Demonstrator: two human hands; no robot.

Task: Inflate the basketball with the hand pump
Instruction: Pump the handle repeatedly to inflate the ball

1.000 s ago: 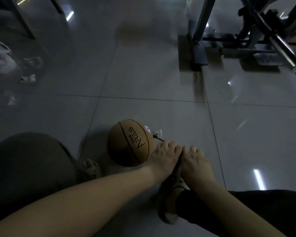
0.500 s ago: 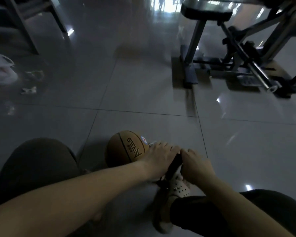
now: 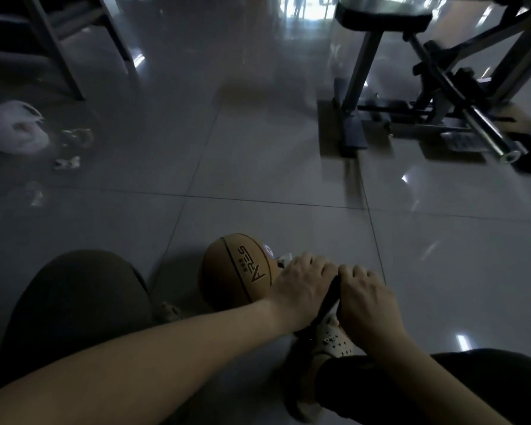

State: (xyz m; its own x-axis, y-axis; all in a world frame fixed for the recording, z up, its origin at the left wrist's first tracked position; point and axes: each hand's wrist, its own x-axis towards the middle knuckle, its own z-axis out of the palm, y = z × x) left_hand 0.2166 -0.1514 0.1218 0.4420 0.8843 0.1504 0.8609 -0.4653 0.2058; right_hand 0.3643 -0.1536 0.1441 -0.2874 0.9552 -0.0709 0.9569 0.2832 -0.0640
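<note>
Person seated on the glossy grey tile floor (image 3: 258,167), both hands on the hand pump (image 3: 328,299).

- Left hand (image 3: 301,286): fingers curled over the left end of the pump's dark handle, gripping it. Forearm runs in from the lower left.
- Right hand (image 3: 365,299): clenched round the right end of the same handle. Knuckles of both hands nearly touching.
- Only a dark strip of the pump shows between the hands; barrel and hose are hidden, so I can't tell how it joins the ball.
- Basketball (image 3: 236,271): orange-brown with black lettering, on the floor just left of the left hand, which overlaps its right edge. A small white bit (image 3: 284,258) sits at the ball's right side, too blurred to identify.
- Light perforated shoe (image 3: 334,342) directly under the hands, toe pointing towards them.
- Bent left knee (image 3: 74,302) in dark fabric, left of the ball.

Surroundings: weight bench (image 3: 383,13) with steel bar (image 3: 488,133) far right; white plastic bag (image 3: 13,127) and crumpled scraps (image 3: 68,162) far left; wooden furniture legs (image 3: 59,56) top left. Lighting dim.
</note>
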